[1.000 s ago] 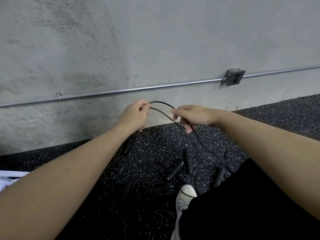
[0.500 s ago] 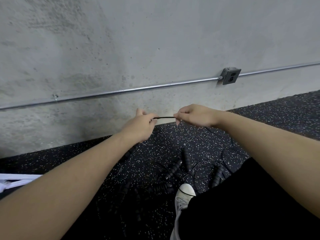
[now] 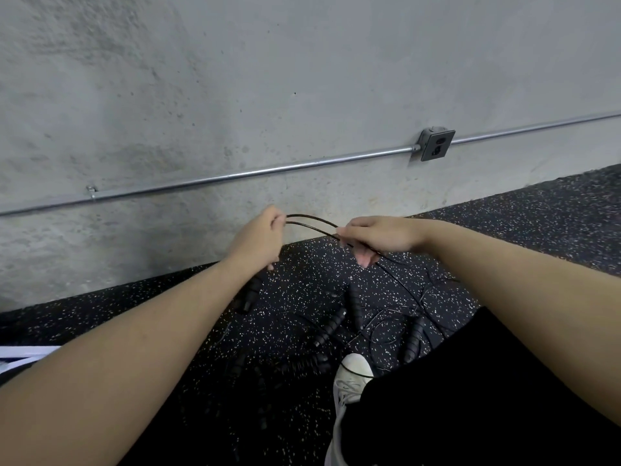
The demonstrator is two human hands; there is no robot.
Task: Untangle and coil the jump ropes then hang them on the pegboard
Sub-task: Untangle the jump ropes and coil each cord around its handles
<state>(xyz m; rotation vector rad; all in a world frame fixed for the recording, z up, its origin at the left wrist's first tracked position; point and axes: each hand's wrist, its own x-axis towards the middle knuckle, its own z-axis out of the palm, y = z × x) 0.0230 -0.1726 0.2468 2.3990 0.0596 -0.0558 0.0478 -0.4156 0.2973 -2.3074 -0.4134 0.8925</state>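
Rope (image 3: pixel 311 222) now bowed between pinching fingers (image 3: pixel 346 230), above tangled handles (image 3: pixel 331 327) near shoe (image 3: pixel 353 375).

Rope (image 3: pixel 311 222) strung between both hands, spare handles (image 3: pixel 331 327) on floor (image 3: pixel 537 210) below, wall (image 3: pixel 302 79) behind

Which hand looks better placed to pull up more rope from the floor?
Probably the right hand: the rope trails from it toward the floor tangle. The left hand already holds a handle.

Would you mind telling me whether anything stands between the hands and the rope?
Nothing visible does: the left hand and right hand already pinch the black rope directly.
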